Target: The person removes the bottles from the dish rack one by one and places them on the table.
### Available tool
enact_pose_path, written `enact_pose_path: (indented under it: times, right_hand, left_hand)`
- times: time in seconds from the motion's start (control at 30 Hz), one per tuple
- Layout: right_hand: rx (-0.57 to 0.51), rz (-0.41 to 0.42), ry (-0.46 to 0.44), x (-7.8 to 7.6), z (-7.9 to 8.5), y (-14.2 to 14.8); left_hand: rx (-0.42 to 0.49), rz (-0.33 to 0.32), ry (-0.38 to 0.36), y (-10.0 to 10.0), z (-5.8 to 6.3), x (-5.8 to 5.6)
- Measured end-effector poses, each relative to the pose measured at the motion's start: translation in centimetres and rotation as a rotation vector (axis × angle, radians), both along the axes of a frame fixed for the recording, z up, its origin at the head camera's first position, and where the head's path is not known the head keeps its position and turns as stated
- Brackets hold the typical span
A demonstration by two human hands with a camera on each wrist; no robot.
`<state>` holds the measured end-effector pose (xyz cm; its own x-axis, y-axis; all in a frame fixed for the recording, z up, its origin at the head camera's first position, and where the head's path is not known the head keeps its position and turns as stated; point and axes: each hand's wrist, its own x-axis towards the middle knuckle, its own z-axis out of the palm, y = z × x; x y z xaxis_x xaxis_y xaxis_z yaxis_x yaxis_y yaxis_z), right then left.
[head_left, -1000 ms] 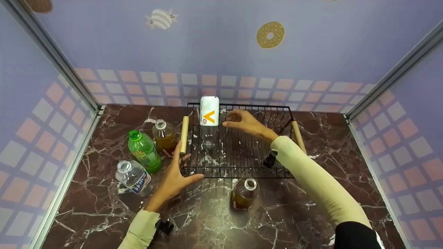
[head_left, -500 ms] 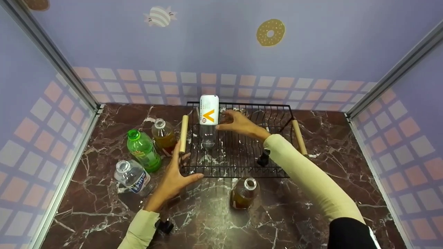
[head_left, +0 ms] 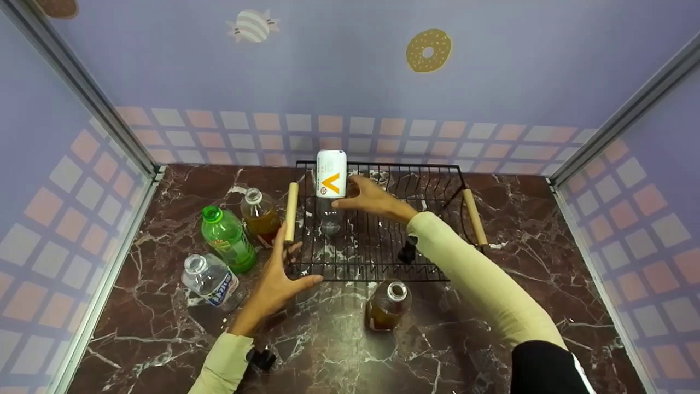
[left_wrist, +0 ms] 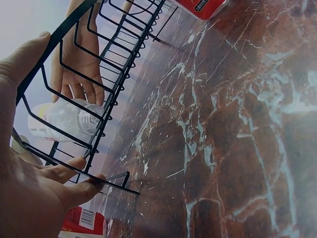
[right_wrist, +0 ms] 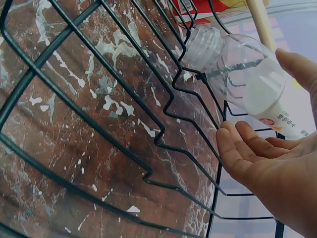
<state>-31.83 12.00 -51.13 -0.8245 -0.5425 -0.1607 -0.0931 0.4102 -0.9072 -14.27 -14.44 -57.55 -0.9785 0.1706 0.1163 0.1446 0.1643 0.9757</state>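
Note:
A clear plastic bottle with a white label and orange mark (head_left: 331, 174) stands upside down, mouth lowest, at the left end of a black wire rack (head_left: 383, 265) with wooden handles. My right hand (head_left: 377, 198) is at the bottle's right side, thumb and fingers spread around it. In the right wrist view, its thumb overlaps the bottle (right_wrist: 247, 74) and the fingers lie loosely bent beneath. My left hand (head_left: 276, 282) grips the rack's near left corner, thumb along the front rail and fingers at the side wires. Its index finger reaches up beside the left wooden handle (head_left: 292, 210).
Left of the rack stand a brown-tinted bottle (head_left: 260, 216), a green bottle (head_left: 228, 238) and a clear bottle with a blue label (head_left: 212, 280). Another brownish bottle (head_left: 387, 306) stands before the rack's front edge. Patterned walls (head_left: 350, 71) enclose the marbled table (head_left: 328, 350).
My right hand has moved left, from a short way off up to the bottle, its thumb now overlapping the bottle's side. My left hand and the rack have stayed in place.

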Motion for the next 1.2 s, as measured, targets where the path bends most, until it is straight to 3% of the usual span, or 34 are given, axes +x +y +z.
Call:
enact_pose_path:
  times: [0.53,0.87,1.2]
  right_hand:
    - [-0.087,0.027,-0.026,0.0,-0.4,-2.0]
    - [-0.132,0.014,-0.025,0.9,1.0,-1.1]
    - [-0.078,-0.006,0.034,2.8,2.3,1.0]
  left_hand:
    - [0.009,0.002,-0.009,0.1,0.1,0.2]
    - [-0.005,-0.002,-0.007,0.0,0.2,0.1]
    - [0.018,0.004,0.010,-0.1,-0.3,-0.1]
